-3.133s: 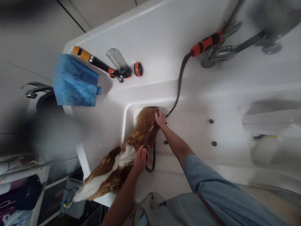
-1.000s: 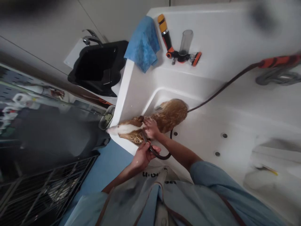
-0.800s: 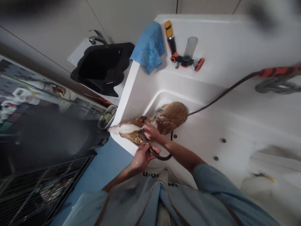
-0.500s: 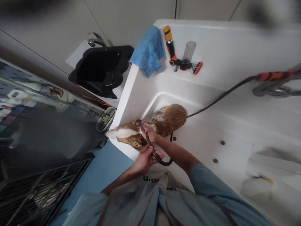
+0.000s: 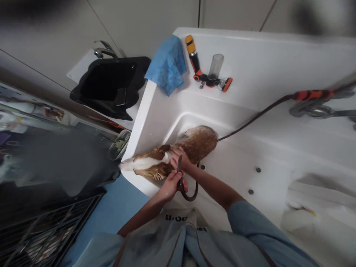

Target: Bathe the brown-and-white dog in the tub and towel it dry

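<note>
A wet brown and white dog (image 5: 198, 144) stands in the corner of a white bathtub (image 5: 264, 148), its head over the left rim and its muzzle pointing left. My left hand (image 5: 171, 185) is closed round a dark hose (image 5: 191, 196) near its end. The hose's tip points up toward the dog's shoulders and loops back beneath my right forearm. On the dog's upper back, just behind the neck, rests my right hand (image 5: 180, 158), its fingers spread on the wet fur. The hose end partly covers that hand.
A blue cloth (image 5: 168, 66) hangs over the tub corner beside an orange and black sprayer (image 5: 213, 78). A tap (image 5: 317, 109) is on the right. Left of the tub are a black sink (image 5: 111, 85) and a wire cage (image 5: 55, 230). Drain holes (image 5: 257, 170) dot the tub floor.
My right hand has shifted slightly right along the dog's back, fingers now more spread. The hose tip has tilted more upright and lies farther from the dog's neck. The view has shifted a little.
</note>
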The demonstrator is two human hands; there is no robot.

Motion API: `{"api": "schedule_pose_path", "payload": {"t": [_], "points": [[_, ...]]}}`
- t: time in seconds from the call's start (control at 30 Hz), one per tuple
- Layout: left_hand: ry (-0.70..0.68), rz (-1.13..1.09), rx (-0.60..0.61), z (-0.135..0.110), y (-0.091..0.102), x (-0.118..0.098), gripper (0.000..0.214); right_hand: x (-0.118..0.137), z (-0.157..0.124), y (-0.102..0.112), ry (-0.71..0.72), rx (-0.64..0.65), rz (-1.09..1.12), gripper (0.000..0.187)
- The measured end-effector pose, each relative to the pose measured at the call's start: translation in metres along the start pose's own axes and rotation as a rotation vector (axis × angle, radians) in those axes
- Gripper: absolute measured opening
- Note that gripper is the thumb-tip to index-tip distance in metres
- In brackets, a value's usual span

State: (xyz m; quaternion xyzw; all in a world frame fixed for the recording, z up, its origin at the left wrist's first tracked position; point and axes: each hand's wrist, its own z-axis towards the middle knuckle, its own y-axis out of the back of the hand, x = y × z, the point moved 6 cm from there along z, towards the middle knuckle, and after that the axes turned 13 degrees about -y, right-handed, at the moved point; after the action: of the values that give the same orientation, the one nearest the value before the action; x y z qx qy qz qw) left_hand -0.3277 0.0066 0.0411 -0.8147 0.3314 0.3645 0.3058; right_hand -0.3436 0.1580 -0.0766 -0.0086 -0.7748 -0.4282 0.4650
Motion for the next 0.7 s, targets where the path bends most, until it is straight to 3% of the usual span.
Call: {"api": "schedule_pose_path", "payload": {"t": [0.03,0.1,0.2,0.27,0.3,0.4,0.43,0.5,0.57,0.6,0.7], "points": [[0.003,0.022,0.004,-0.001,0.001,-0.002,0.065,0.005,-0.007,-0.01,0.08,0.044,-0.021,0.049],[0.024,0.063,0.007,-0.002,0.003,-0.004,0.066,-0.009,-0.007,-0.009,0.058,0.036,-0.05,0.059],[0.051,0.111,0.016,-0.004,0.002,-0.006,0.067,-0.054,0.004,0.026,-0.234,-0.158,-0.074,0.06],[0.055,0.133,0.028,-0.008,0.0,-0.005,0.068,-0.059,-0.002,0.035,-0.339,-0.247,-0.09,0.06],[0.054,0.138,0.035,-0.011,0.0,-0.005,0.068,-0.049,-0.007,0.029,-0.315,-0.239,-0.097,0.059],[0.065,0.109,0.048,-0.024,0.003,0.001,0.067,0.006,-0.032,-0.019,0.092,0.036,-0.116,0.065],[0.069,0.079,0.04,-0.028,0.007,0.003,0.066,0.017,-0.039,-0.03,0.132,0.083,-0.134,0.07],[0.068,-0.011,-0.004,-0.038,0.018,0.007,0.065,0.019,-0.04,-0.034,-0.005,0.057,-0.179,0.07],[0.062,-0.114,-0.046,-0.046,0.029,0.009,0.064,0.012,-0.035,-0.024,-0.211,-0.049,-0.183,0.06],[0.061,-0.157,-0.056,-0.049,0.033,0.011,0.063,0.014,-0.032,-0.02,-0.227,-0.076,-0.161,0.058],[0.046,-0.231,-0.054,-0.055,0.04,0.015,0.059,0.043,-0.032,-0.025,0.049,0.002,-0.067,0.061]]}}
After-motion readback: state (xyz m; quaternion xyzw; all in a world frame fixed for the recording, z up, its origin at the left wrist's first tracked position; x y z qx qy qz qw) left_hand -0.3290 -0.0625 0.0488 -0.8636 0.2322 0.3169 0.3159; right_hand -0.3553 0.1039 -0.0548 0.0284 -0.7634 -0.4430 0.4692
